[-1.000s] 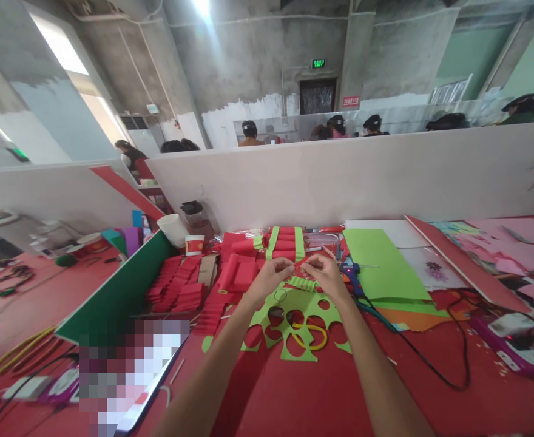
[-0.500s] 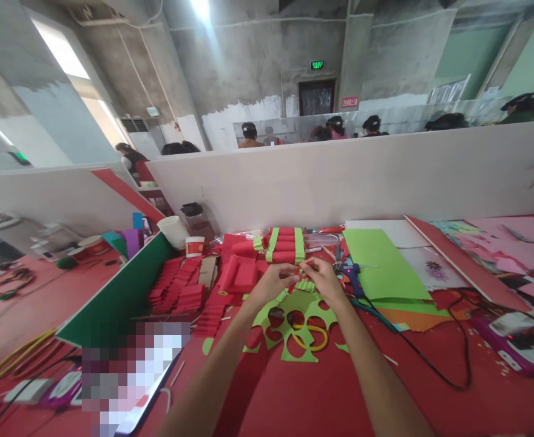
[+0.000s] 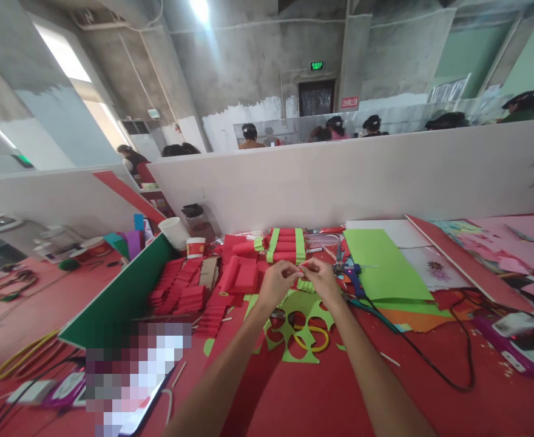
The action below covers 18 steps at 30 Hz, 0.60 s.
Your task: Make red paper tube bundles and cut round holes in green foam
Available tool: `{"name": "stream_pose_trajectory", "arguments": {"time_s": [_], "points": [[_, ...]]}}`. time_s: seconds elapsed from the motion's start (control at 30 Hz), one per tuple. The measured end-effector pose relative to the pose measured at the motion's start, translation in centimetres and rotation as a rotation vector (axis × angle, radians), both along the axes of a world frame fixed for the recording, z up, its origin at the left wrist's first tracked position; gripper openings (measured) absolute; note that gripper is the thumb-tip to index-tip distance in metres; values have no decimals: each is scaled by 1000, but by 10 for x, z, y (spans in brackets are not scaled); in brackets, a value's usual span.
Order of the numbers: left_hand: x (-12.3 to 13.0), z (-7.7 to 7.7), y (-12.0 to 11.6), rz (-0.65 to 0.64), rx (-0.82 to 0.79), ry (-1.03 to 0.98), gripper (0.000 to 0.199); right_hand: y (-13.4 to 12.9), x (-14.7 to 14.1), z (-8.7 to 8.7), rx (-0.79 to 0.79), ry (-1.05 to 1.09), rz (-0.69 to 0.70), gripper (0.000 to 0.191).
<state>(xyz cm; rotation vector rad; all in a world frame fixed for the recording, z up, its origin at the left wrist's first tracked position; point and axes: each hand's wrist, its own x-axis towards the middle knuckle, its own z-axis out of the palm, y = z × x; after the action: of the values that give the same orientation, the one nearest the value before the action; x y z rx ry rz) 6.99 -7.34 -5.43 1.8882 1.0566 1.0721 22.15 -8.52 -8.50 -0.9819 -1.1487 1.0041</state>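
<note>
"What lies in front of you, biggest first?"

"Your long white partition stands behind the red-topped table. On the table, to your right, is a smooth light-green rectangular sheet; nearer your middle is a light-green sheet with round cut-outs."

"And your arms?"

"Your left forearm and right forearm reach forward from the bottom edge and slant inward, so your hands meet above the cut-out sheet. Beyond them lies a bundle of red paper rolls with light-green bands. A blue glue gun sits just right of your right hand."

"How are your fingers set?"

"Your left hand bends inward, fingers curled and pinched narrow; your right mirrors it. Your fingertips meet on a small red piece, mostly hidden, so its shape is unclear."
</note>
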Motion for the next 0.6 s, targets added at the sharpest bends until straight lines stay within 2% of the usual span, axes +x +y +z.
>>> {"name": "stream_pose_trajectory", "arguments": {"time_s": [0.17,0.3,0.4,0.5,0.6], "points": [[-2,-5,4,37,121,80,19,-3,2,2,-102,59,101,30],[-8,-7,5,50,280,180,12,-6,7,4,-215,172,247,31],[-12,-8,3,73,431,246,18,-9,9,8,-243,227,352,32],[-11,-10,1,53,565,291,24,-10,8,10,-233,225,325,34],[-9,-10,-1,10,563,262,23,-7,8,6,-199,212,218,37]]}}
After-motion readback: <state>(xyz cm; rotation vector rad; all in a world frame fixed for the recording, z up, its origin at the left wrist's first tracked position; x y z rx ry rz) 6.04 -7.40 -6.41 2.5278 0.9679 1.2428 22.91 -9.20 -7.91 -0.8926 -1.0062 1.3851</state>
